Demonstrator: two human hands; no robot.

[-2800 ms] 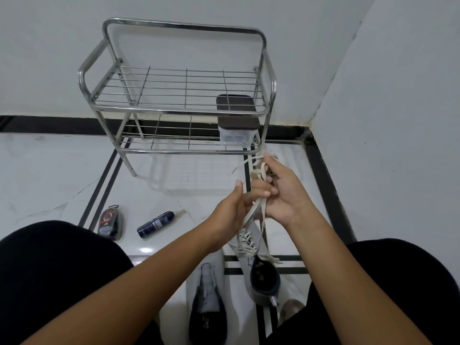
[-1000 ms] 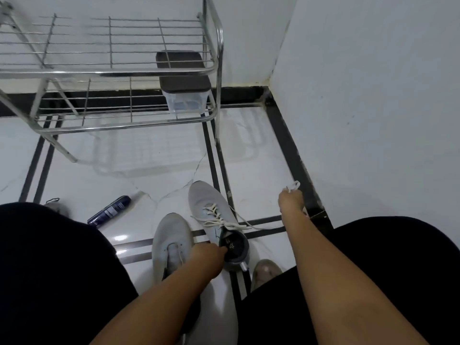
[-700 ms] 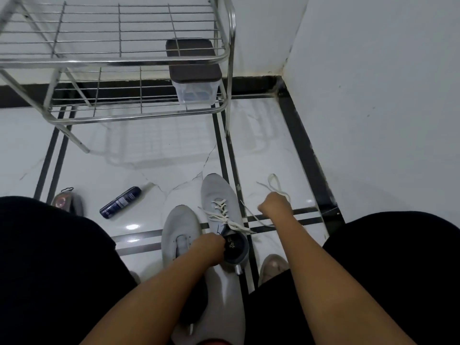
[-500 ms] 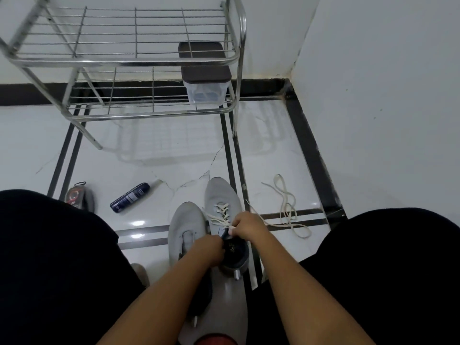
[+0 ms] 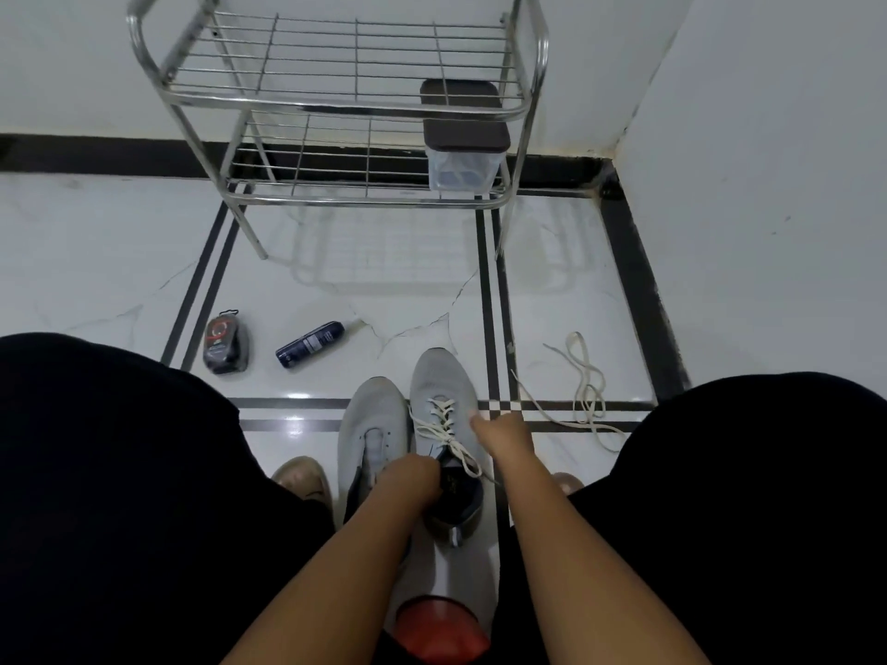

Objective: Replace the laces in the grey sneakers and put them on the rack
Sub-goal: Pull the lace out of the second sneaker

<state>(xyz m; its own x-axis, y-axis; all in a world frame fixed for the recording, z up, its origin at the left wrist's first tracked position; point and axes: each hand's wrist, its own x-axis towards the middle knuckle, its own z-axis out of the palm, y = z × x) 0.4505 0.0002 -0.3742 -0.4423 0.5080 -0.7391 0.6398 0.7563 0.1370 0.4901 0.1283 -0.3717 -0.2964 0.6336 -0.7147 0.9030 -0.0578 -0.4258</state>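
Low in the centre of the frame I have my left hand [image 5: 413,477] curled on the dark collar of the laced grey knit sneaker [image 5: 444,400], while my right hand [image 5: 499,431] rests fingertips on its right side; whether it pinches the lace I cannot tell. The unlaced grey sneaker [image 5: 372,424] lies touching its left side. A loose cream shoelace [image 5: 588,391] sprawls on the tiles at right, and the two-tier steel wire rack [image 5: 345,103] stands at upper centre.

Grey sneakers [image 5: 408,424] with cream laces [image 5: 444,427], white marble floor [image 5: 96,261] with black stripes, silver rack [image 5: 345,108] holding brown-lidded box [image 5: 463,136]
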